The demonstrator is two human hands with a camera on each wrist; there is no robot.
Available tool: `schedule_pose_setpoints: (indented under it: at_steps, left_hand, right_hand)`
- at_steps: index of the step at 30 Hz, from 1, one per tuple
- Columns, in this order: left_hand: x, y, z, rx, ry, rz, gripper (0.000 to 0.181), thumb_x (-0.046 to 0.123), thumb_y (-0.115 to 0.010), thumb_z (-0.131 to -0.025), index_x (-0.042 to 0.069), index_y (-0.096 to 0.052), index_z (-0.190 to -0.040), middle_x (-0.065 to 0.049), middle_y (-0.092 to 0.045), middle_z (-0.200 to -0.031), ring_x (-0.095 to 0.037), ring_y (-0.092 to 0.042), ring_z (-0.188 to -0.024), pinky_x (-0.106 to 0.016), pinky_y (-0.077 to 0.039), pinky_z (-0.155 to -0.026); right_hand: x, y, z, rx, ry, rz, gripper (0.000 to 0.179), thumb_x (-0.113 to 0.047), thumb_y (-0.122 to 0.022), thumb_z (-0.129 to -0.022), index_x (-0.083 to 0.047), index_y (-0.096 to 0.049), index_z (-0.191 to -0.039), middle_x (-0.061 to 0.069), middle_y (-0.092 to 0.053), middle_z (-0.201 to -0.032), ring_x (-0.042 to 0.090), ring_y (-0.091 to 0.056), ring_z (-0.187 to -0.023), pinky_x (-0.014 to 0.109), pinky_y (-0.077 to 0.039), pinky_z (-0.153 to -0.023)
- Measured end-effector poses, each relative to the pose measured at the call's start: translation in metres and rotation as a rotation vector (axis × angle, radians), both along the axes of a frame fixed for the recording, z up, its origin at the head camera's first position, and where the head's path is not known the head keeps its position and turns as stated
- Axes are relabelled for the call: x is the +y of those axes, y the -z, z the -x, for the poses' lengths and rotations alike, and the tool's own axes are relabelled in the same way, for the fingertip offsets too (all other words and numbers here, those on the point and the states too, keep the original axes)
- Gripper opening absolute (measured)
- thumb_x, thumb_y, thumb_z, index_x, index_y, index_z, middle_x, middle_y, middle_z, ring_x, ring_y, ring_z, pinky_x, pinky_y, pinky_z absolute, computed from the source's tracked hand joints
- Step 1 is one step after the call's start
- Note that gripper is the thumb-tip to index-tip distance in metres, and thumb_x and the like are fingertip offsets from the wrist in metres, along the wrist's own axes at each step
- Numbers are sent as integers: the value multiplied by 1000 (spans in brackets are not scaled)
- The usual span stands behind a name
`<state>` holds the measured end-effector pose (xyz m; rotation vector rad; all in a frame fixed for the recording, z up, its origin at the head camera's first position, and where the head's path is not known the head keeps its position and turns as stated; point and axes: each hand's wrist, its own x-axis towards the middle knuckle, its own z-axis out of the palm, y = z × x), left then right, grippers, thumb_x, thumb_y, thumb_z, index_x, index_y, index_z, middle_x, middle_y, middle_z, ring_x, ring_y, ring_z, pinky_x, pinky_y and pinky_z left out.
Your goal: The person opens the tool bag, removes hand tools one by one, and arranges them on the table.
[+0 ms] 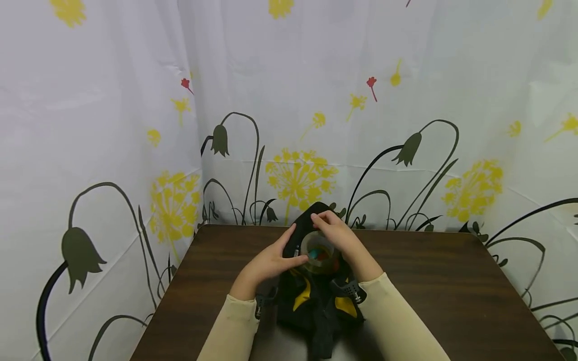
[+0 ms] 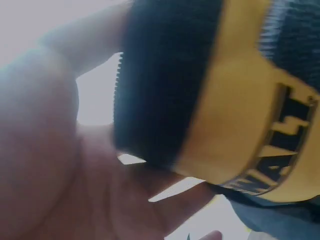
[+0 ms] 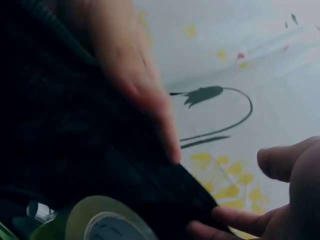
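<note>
A black-and-yellow tool bag (image 1: 301,296) stands at the near middle of the table, its black flap (image 1: 301,225) raised at the back. The yellow band (image 2: 235,105) shows large lettering in the left wrist view. A roll of clear tape (image 3: 102,212) lies in its mouth among other items. My left hand (image 1: 270,260) holds the bag's left side, thumb towards the tape and fingers along the flap. At the flap's upper right edge, my right hand (image 1: 338,235) touches with its fingertips; its thumb (image 3: 280,162) stands apart in the right wrist view.
The bag rests on a dark wooden table (image 1: 429,281). Behind and beside it hangs a white curtain (image 1: 289,90) printed with flowers. A small white-capped item (image 3: 39,211) pokes up beside the tape. Black straps (image 1: 349,290) circle both wrists.
</note>
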<state>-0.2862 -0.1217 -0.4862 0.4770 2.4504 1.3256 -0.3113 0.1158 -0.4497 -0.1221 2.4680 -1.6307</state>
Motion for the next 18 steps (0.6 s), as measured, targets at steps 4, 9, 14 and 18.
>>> schedule_pose_setpoints:
  at_steps: [4,9,14,18]
  left_hand:
    - [-5,-2,-2,-11,27,19,107,63,-76,-96,43,-7,-176,-9,-20,-183,-42,-33,-164,-70,-33,-128]
    - [-13,-3,0,-19,74,19,112,64,-78,-95,39,-6,-177,-9,-18,-183,-42,-34,-164,-69,-34,-127]
    - [-18,-2,2,-15,92,8,113,62,-79,-95,38,-6,-177,-10,-17,-184,-42,-39,-161,-67,-39,-125]
    - [-20,-2,2,-18,97,10,113,63,-78,-95,37,-4,-177,-8,-14,-184,-42,-35,-163,-67,-36,-127]
  right_hand:
    - [9,12,2,-12,0,-82,63,-65,-49,-111,-19,-55,-154,13,-58,-157,39,-55,-145,64,-43,-121]
    - [15,21,3,-57,-36,-124,63,-59,-49,-113,-18,-49,-161,15,-51,-166,43,-49,-152,67,-38,-125]
    - [20,28,3,-91,-48,-180,64,-51,-52,-114,-14,-45,-165,19,-46,-169,46,-46,-153,69,-40,-122]
    - [21,34,3,-91,-84,-220,62,-42,-59,-113,-13,-44,-166,20,-49,-166,44,-52,-147,64,-48,-115]
